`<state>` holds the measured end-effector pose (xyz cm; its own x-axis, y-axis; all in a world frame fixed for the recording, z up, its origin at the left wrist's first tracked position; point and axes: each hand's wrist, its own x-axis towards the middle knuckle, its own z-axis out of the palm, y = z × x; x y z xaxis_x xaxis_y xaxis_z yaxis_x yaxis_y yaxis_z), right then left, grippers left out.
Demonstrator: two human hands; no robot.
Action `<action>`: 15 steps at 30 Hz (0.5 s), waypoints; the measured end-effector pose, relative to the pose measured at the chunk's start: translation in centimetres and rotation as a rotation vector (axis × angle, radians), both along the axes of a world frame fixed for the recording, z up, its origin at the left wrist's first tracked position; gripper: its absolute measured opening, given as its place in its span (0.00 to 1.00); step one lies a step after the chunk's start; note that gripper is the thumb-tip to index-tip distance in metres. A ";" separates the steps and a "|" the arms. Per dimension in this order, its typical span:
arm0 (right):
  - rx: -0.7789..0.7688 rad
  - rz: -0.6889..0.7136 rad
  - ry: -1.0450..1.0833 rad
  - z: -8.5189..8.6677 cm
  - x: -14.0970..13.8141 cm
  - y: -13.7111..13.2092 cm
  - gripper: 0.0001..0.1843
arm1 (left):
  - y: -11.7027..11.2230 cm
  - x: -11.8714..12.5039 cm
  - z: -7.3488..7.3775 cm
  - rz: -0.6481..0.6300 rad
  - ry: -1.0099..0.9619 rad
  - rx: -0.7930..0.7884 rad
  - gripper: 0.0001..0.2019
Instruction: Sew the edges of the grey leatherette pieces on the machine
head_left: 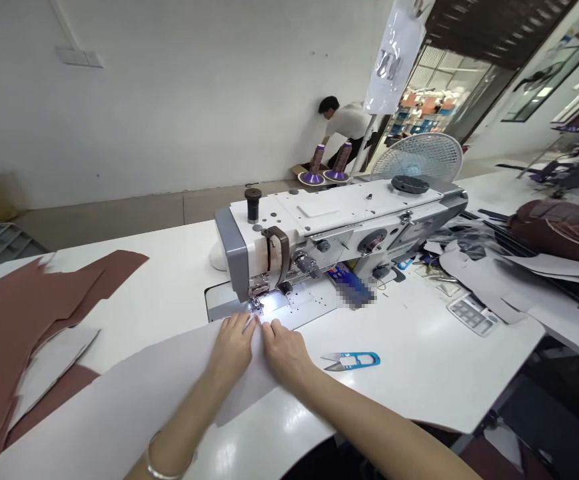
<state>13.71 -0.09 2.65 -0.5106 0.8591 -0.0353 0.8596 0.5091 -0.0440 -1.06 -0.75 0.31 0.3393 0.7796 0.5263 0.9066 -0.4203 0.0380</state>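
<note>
My left hand [232,345] and my right hand [283,348] lie side by side on a large pale grey sheet of material [119,400]. Their fingertips press its edge flat just in front of the presser foot [256,303]. The needle area is lit by the lamp of a white industrial sewing machine [329,223]. Both hands have fingers stretched forward and close together, flat on the sheet. A bracelet sits on my left wrist.
Blue thread snips [352,361] lie to the right of my hands. Reddish-brown cut pieces [14,320] are stacked at the left. A fan [416,157], thread cones [326,163] and a bending person [344,123] are behind the machine. Dark material and clutter [559,227] fill the right.
</note>
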 end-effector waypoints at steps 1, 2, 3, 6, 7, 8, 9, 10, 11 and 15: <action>0.000 -0.020 0.016 -0.4 0.2 0.1 0.13 | 0.0 -0.2 -0.2 -0.011 -0.020 0.020 0.18; 0.007 -0.034 0.031 -0.7 0.4 0.2 0.13 | 0.0 -0.4 -0.2 -0.020 -0.025 0.028 0.20; 0.016 -0.040 0.044 -0.9 0.5 0.4 0.12 | -0.1 -0.5 -0.2 -0.027 -0.016 0.024 0.23; 0.018 -0.042 0.061 -1.3 0.6 0.7 0.12 | -0.2 -0.6 0.3 -0.035 0.042 -0.017 0.28; 0.013 -0.037 0.059 -1.4 0.5 0.8 0.12 | -0.1 -0.5 0.5 -0.034 0.055 -0.028 0.28; 0.008 -0.030 0.057 -1.4 0.5 0.8 0.12 | -0.1 -0.5 0.6 -0.028 0.061 -0.037 0.28; 0.006 -0.025 0.056 -1.4 0.5 0.8 0.13 | 0.0 -0.4 0.7 -0.021 0.063 -0.044 0.28; 0.006 -0.024 0.056 -1.3 0.4 0.8 0.13 | 0.0 -0.4 0.7 -0.016 0.064 -0.049 0.28; 0.006 -0.023 0.057 -1.3 0.4 0.8 0.13 | 0.1 -0.3 0.7 -0.013 0.065 -0.054 0.27; 0.015 0.004 0.054 -0.9 0.5 0.6 0.14 | 0.1 -0.2 0.6 0.006 0.061 -0.083 0.24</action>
